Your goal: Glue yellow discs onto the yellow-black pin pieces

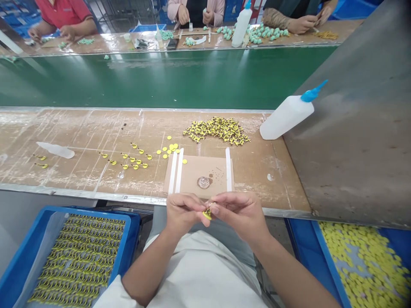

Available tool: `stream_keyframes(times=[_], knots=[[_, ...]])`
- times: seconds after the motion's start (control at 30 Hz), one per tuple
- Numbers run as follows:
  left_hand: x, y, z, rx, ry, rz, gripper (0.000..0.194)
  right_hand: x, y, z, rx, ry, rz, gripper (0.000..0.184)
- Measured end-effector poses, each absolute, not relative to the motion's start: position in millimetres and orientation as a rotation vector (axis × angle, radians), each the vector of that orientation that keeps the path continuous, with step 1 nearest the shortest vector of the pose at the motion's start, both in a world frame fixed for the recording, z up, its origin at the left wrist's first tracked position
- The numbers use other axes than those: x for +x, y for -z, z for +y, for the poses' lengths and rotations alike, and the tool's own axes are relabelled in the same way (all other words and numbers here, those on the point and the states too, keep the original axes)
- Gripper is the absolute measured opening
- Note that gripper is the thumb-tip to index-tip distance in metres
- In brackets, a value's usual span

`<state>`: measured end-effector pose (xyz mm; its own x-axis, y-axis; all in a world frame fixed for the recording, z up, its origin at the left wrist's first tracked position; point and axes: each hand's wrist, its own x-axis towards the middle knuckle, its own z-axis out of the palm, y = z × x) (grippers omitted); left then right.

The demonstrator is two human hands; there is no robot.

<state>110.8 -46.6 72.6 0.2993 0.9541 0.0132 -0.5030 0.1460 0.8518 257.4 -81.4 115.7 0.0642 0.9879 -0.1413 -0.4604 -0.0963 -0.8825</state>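
Just off the table's front edge, my left hand [186, 211] and my right hand [239, 214] meet, both with fingers pinched. Between them is a small yellow disc [207, 214] with a tiny piece at its upper side; the fingertips partly cover it. My left hand grips the disc's edge, while my right fingertips close on the small piece, whose shape I cannot make out. Beyond the hands a cardboard sheet [192, 171] lies taped down, bearing a small round brownish container [203, 182]. Loose yellow discs [173, 146] lie near its upper left corner.
A heap of small yellow-and-black parts [218, 129] lies behind the cardboard. A white squeeze bottle [285, 117] leans by the metal panel [359, 128]. Disc assemblies [135, 161] sit left. Blue trays [128, 239] flank me. Across the green belt [192, 79], several people work.
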Motion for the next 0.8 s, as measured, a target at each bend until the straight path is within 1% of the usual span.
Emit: stream_keyframes(times=[0.13,0.43,0.63,0.8], knots=[[108,-74,-47,0.896,-1.154,0.614,0.019,256,-114,-82,-0.999,-1.384,-0.744,0.016],[105,-73,-44,0.964,-1.213,0.691,0.024,252,-115,-78,-0.925,-1.378,-0.762,0.013],[96,-72,-43,1.101,-1.224,0.696,0.012,250,-118,-77,-0.965,-1.352,-0.794,0.014],[94,-70,-40,1.135,-1.271,0.58,0.018,253,-118,-79,-0.977,-1.441,-0.81,0.013]])
